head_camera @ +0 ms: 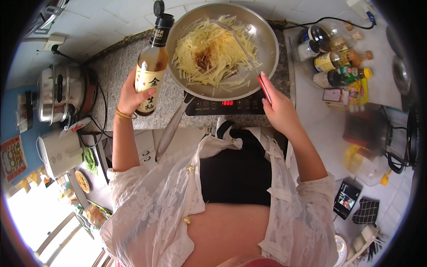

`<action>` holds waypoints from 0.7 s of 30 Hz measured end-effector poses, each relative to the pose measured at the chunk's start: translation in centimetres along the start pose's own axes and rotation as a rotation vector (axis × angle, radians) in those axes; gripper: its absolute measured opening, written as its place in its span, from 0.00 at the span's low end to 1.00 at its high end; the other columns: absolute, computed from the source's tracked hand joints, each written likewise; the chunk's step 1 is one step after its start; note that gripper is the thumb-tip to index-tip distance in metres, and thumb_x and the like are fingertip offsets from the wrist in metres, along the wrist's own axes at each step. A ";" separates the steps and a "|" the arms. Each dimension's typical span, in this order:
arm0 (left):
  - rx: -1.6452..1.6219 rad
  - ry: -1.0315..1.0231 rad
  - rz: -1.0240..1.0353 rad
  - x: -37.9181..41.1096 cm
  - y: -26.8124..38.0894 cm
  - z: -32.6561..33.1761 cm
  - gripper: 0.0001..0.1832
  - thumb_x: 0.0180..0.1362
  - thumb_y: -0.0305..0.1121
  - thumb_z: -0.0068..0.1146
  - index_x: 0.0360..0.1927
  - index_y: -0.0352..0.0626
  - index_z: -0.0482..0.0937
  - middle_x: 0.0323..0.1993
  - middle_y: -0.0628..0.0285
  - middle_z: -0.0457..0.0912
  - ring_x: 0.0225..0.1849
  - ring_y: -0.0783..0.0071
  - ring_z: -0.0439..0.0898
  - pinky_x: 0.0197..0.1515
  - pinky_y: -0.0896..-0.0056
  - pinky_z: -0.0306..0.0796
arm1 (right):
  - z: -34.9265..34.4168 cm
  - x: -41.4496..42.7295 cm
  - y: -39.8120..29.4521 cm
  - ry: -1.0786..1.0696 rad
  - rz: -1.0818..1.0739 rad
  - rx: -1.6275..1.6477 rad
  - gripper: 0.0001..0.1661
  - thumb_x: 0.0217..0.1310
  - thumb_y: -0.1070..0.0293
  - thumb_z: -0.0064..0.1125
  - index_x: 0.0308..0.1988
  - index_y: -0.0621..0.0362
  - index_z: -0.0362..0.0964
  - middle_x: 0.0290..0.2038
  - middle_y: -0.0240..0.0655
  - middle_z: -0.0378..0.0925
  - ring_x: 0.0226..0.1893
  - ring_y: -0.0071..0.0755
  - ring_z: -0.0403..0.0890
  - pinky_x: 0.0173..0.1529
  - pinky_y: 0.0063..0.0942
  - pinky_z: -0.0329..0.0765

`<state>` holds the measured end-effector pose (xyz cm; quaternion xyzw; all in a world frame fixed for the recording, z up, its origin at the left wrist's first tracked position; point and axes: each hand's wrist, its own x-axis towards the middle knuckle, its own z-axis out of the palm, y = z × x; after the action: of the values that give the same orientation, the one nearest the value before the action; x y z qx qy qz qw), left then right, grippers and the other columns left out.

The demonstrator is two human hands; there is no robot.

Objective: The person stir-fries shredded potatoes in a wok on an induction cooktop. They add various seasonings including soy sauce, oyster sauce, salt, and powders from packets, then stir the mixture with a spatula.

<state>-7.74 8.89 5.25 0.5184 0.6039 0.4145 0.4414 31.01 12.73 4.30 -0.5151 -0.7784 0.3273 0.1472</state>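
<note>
My left hand [136, 92] grips a glass bottle of dark sauce [151, 70], held upright just left of the pan with its black flip cap raised. In my right hand [278, 105] is a metal-shafted utensil with a red and black handle [264, 87]. Its far end rests among pale shredded vegetable strips [227, 43], probably potato. A brown patch of sauce [203, 60] stains the strips near the middle of the heap. The wide steel frying pan [267, 43] sits on a black induction cooker [220, 106] with a lit red display; the pan's handle [173, 130] points toward me.
Several seasoning bottles [333, 61] stand on the right counter, with an oil jug [363, 165] and a phone [347, 197] nearer me. At left are a steel steamer pot [60, 93], a hanging black cord [105, 110] and a white appliance [60, 153]. A tiled wall [110, 15] rises behind.
</note>
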 end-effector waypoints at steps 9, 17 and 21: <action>-0.943 -0.689 -0.229 -1.1 1.5 6.2 0.45 0.32 0.47 0.67 0.53 0.31 0.63 0.37 0.46 0.75 0.37 0.58 0.77 0.40 0.63 0.72 | -3.1 4.9 -4.7 0.074 -0.383 0.505 0.56 0.42 0.38 0.63 0.63 0.57 0.49 0.60 0.48 0.58 0.61 0.47 0.59 0.60 0.43 0.61; -1.260 -1.184 -0.345 -0.8 4.0 11.3 0.49 0.32 0.53 0.64 0.56 0.31 0.61 0.41 0.44 0.72 0.42 0.56 0.77 0.45 0.63 0.73 | -4.7 7.7 -10.2 0.142 -0.614 1.330 0.27 0.50 0.74 0.62 0.48 0.58 0.56 0.43 0.44 0.73 0.40 0.31 0.78 0.47 0.27 0.78; -1.233 -1.179 -0.345 -0.5 4.4 12.2 0.50 0.31 0.53 0.65 0.56 0.33 0.60 0.40 0.45 0.72 0.42 0.57 0.77 0.43 0.64 0.75 | -4.0 7.2 -9.6 0.315 -0.662 1.214 0.21 0.55 0.70 0.59 0.44 0.58 0.57 0.38 0.43 0.73 0.38 0.30 0.78 0.43 0.25 0.79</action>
<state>5.18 9.48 6.28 0.2184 0.0148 0.2591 0.9407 23.46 18.18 12.86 -0.1198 -0.5435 0.5630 0.6110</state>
